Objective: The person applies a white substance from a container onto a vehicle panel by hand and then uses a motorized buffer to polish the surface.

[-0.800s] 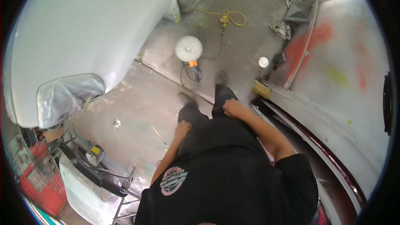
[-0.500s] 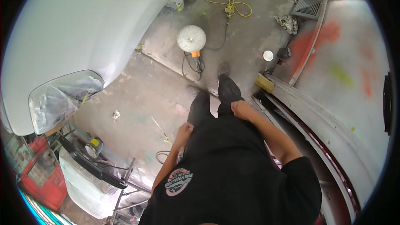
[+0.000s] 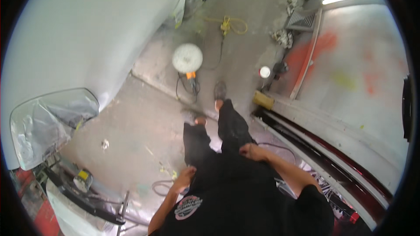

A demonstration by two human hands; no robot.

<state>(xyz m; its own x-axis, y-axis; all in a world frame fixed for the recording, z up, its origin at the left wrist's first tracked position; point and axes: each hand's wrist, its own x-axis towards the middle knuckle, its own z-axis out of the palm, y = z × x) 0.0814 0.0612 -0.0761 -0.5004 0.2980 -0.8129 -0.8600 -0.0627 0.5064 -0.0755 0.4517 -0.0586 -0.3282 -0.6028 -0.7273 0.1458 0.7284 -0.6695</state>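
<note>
My left hand (image 3: pixel 186 177) is at my left thigh, its fingers curled closed on the cloth of my black trousers (image 3: pixel 195 142). At the other thigh, my right hand (image 3: pixel 252 152) pinches the trouser cloth too. The trouser legs are drawn up, so bare ankles show above my dark shoes (image 3: pixel 220 91). Part of the fingertips of both hands is hidden against the black cloth. No tool shows in either hand.
Ahead on the concrete lies a round white work lamp (image 3: pixel 187 58) with its cord. A pale car body panel (image 3: pixel 78 26) fills the left. On the right are a yellow block (image 3: pixel 263 100), a white cup (image 3: pixel 264 72) and a red-smeared panel (image 3: pixel 354 78). A hose (image 3: pixel 162 186) lies by my left hand.
Both hands have pulled the trouser legs upward, baring the ankles. My view has shifted, so the hands and floor things sit lower and farther left in the picture.
</note>
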